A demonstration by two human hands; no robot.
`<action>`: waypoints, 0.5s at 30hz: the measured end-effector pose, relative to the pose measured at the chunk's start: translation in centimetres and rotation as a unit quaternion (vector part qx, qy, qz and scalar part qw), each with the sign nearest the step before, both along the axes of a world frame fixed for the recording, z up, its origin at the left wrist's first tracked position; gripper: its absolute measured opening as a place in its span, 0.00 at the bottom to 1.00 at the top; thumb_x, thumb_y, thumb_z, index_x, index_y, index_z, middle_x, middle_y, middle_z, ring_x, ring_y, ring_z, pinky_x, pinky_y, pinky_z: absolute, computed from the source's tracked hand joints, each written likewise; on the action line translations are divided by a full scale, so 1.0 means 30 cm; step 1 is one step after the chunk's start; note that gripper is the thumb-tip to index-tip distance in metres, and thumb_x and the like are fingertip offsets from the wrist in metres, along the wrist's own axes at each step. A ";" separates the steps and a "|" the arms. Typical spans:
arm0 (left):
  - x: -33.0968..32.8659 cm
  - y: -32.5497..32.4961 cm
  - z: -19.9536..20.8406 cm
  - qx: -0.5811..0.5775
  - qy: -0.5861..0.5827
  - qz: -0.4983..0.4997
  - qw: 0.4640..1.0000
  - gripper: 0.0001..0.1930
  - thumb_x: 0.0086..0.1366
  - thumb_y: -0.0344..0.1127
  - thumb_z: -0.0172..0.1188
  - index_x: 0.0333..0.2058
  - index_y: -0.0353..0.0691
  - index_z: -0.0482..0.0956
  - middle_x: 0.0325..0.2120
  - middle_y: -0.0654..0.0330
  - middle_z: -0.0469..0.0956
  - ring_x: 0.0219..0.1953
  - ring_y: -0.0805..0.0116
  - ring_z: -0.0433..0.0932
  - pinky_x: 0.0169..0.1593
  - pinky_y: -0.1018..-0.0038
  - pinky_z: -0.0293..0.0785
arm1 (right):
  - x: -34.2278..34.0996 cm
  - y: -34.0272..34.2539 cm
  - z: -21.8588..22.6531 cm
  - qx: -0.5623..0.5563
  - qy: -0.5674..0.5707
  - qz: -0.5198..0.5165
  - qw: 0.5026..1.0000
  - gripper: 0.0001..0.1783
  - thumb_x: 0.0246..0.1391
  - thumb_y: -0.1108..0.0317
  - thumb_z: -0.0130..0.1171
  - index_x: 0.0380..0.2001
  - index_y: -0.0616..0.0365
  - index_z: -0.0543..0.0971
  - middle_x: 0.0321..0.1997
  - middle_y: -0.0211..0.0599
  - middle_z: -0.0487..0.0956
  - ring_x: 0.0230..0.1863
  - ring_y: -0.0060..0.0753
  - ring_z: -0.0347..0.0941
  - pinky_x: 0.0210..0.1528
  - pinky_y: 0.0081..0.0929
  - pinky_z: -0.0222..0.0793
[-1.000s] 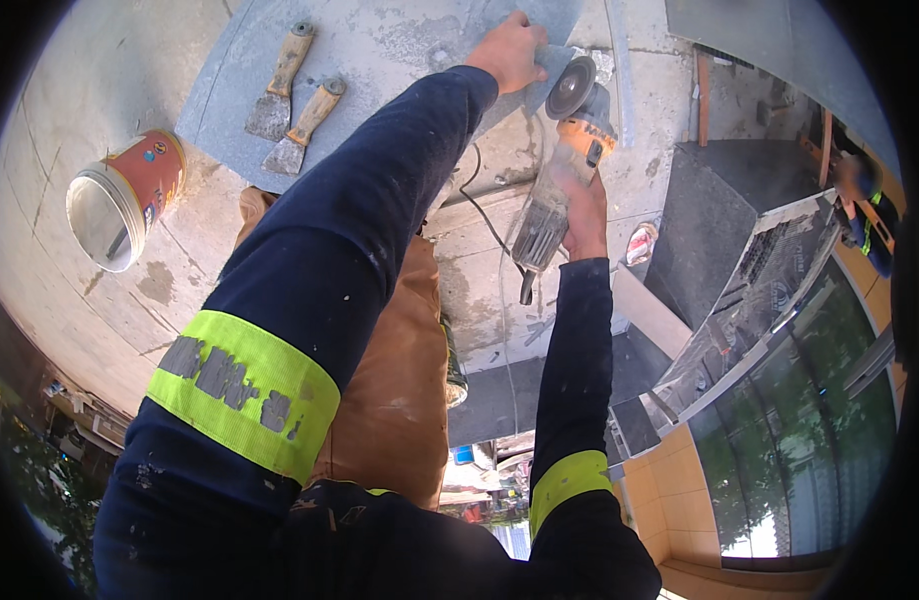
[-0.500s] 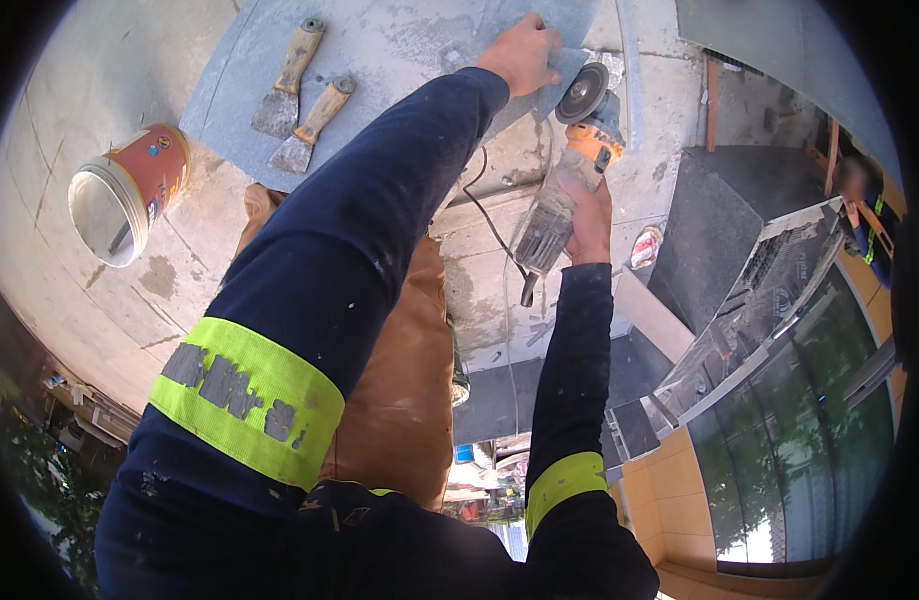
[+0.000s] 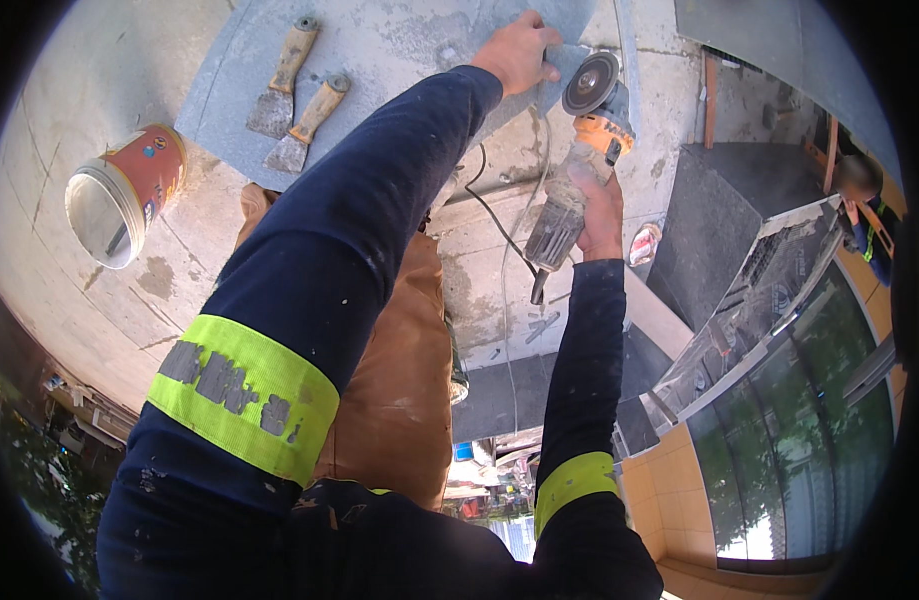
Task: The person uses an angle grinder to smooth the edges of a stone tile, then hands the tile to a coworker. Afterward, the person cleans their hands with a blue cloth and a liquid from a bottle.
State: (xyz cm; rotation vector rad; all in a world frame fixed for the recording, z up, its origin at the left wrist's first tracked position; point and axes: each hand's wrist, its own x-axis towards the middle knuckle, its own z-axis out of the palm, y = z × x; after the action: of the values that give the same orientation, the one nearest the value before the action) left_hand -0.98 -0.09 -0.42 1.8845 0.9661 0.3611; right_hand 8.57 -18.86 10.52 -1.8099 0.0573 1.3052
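Note:
A dusty orange-and-grey angle grinder is in my right hand, which wraps round its body. Its dark round disc faces up beside the right edge of a grey slab. My left hand rests on that slab near the same edge, fingers spread, with the disc a short way to its right. Two scrapers with worn wooden handles lie on the slab's left part: one scraper farther off, the other scraper nearer.
A red-brown bucket lies tipped on the concrete floor at left. The grinder's black cord trails below the slab. Dark slabs stand at right, with another person beyond them. A small red-and-white packet lies near them.
The grinder and my right hand have shifted slightly right, and the disc is a little farther from the slab's edge. My left hand stays at nearly the same spot on the slab.

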 end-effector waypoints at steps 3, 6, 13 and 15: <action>-0.003 0.000 -0.002 0.003 -0.008 -0.002 1.000 0.25 0.46 0.40 0.70 0.46 0.44 0.77 0.44 0.54 0.71 0.47 0.51 0.73 0.51 0.63 0.71 | 0.001 0.014 0.008 -0.002 0.006 0.000 1.000 0.27 0.48 0.75 0.58 0.53 0.61 0.67 0.44 0.37 0.75 0.41 0.31 0.74 0.40 0.27 0.72; -0.001 0.001 -0.006 0.004 -0.017 -0.005 1.000 0.25 0.46 0.40 0.71 0.45 0.44 0.77 0.44 0.54 0.71 0.47 0.51 0.73 0.51 0.63 0.70 | 0.003 0.025 0.008 -0.005 0.009 -0.001 1.000 0.27 0.48 0.75 0.58 0.53 0.60 0.67 0.43 0.37 0.75 0.40 0.30 0.74 0.39 0.27 0.72; 0.010 -0.004 -0.007 0.006 -0.018 -0.005 1.000 0.25 0.45 0.40 0.71 0.44 0.44 0.77 0.44 0.54 0.71 0.47 0.52 0.73 0.50 0.64 0.70 | 0.004 0.035 0.004 -0.004 0.016 -0.003 1.000 0.26 0.49 0.74 0.58 0.53 0.59 0.67 0.42 0.35 0.74 0.38 0.29 0.74 0.36 0.28 0.73; 0.013 -0.006 -0.010 0.008 -0.016 -0.004 1.000 0.25 0.45 0.40 0.71 0.45 0.44 0.77 0.44 0.55 0.71 0.47 0.52 0.73 0.50 0.63 0.70 | 0.004 0.036 -0.004 0.001 0.014 -0.007 1.000 0.26 0.49 0.74 0.58 0.53 0.59 0.67 0.42 0.35 0.74 0.38 0.29 0.74 0.36 0.28 0.73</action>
State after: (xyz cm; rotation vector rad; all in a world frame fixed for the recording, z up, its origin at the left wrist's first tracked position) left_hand -0.59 -0.26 -0.71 1.8908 0.9374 0.3952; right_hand 8.68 -17.77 10.40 -1.7863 0.0838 1.3206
